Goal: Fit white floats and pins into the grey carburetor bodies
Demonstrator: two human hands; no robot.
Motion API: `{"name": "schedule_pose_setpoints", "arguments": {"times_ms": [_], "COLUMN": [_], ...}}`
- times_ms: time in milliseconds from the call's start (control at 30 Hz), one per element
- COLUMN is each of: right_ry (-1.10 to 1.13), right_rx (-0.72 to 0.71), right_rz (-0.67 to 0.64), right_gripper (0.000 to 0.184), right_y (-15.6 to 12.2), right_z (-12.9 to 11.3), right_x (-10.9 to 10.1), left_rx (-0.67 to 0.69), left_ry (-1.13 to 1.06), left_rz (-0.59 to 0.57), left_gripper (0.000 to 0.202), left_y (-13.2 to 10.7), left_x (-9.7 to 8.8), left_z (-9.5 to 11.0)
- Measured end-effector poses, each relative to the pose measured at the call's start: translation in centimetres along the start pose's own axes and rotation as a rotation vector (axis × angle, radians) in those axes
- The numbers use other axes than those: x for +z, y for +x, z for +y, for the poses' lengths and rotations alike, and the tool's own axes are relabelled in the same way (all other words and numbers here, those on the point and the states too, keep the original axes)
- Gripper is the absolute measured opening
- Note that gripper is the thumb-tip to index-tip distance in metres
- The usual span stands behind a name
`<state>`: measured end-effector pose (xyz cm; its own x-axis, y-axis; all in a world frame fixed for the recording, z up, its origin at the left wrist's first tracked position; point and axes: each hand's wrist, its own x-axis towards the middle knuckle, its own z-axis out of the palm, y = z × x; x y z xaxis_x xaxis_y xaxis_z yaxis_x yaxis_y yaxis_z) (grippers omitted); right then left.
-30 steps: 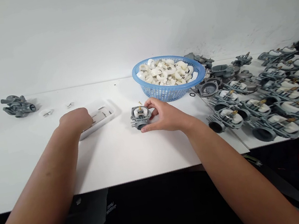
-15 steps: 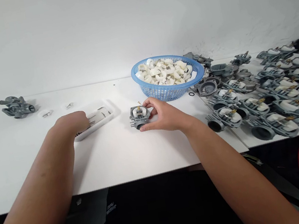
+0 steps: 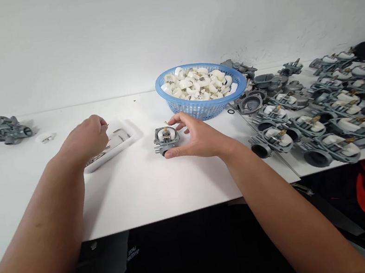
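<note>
My right hand (image 3: 197, 138) curls around the right side of a grey metal carburetor body (image 3: 166, 147) on the table. Its thumb lies against the bore end and its index finger reaches the far edge. Inside the body sit a white float (image 3: 161, 136) and a brass part. Over a shallow white tray (image 3: 110, 158), my left hand (image 3: 87, 137) is closed in a pinch, with the tip of a small thin pin (image 3: 107, 125) showing at its fingertips. Several thin metal pins lie in the tray, partly hidden by this hand.
A blue basket (image 3: 206, 107) full of white floats stands behind the carburetor body. Rows of carburetor bodies (image 3: 343, 146) fill the right side. At the far left are another carburetor (image 3: 8, 129) and a loose float (image 3: 45, 138). A black ring (image 3: 231, 111) lies beside the basket.
My left hand has lifted out of the tray with a small pin at its fingertips. My right hand stays at the carburetor body, its fingers slightly more spread. The view has shifted slightly.
</note>
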<state>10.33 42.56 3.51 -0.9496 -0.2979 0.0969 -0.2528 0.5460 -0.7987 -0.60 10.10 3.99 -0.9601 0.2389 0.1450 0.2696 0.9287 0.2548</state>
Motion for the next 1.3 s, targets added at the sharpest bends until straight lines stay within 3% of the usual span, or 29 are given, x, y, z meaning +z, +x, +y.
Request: {"name": "schedule_pose_setpoints", "arguments": {"times_ms": [67, 133, 267, 433, 567, 700, 900, 1033, 1133, 1200, 1300], "right_ry": [0.001, 0.000, 0.019, 0.082, 0.105, 0.158, 0.159, 0.143, 0.106, 0.067, 0.058], "right_rx": [-0.021, -0.039, -0.133, -0.345, -0.352, -0.385, -0.367, -0.380, -0.358, -0.318, -0.287], "right_rz": [0.034, 0.074, 0.155, 0.278, 0.267, 0.249, 0.211, 0.253, 0.305, 0.322, 0.333], "right_gripper": [0.081, 0.078, 0.069, 0.037, 0.026, 0.026, 0.032, 0.028, 0.023, 0.020, 0.017], "right_y": [0.0, 0.1, 0.1, 0.3, 0.5, 0.5, 0.3, 0.3, 0.3, 0.3, 0.4], "right_z": [-0.1, -0.2, -0.6, -1.2, -1.5, -1.5, -1.7, -1.7, -1.7, -1.6, -1.3], "right_x": [0.1, 0.1, 0.2, 0.3, 0.4, 0.5, 0.4, 0.5, 0.5, 0.4, 0.3], "left_rx": [-0.065, -0.032, 0.200, 0.573, 0.737, 0.758, 0.672, 0.647, 0.603, 0.612, 0.602], "left_ry": [0.041, 0.015, -0.128, -0.269, -0.279, -0.267, -0.235, -0.261, -0.340, -0.345, -0.270], "left_rz": [-0.023, -0.003, 0.118, 0.292, 0.333, 0.334, 0.357, 0.364, 0.401, 0.359, 0.178], "left_gripper": [0.017, 0.018, 0.016, 0.010, 0.009, 0.013, 0.021, 0.022, 0.036, 0.047, 0.051], "left_y": [-0.7, -1.3, -2.4, -4.0, -4.9, -4.9, -4.9, -4.8, -4.5, -4.2, -3.8], "left_x": [-0.8, -1.1, -0.6, 0.7, 1.4, 1.7, 2.1, 2.4, 2.6, 2.7, 3.2], "left_z": [2.3, 4.3, 7.0, 10.0, 11.6, 11.7, 11.3, 11.3, 11.2, 11.0, 10.5]}}
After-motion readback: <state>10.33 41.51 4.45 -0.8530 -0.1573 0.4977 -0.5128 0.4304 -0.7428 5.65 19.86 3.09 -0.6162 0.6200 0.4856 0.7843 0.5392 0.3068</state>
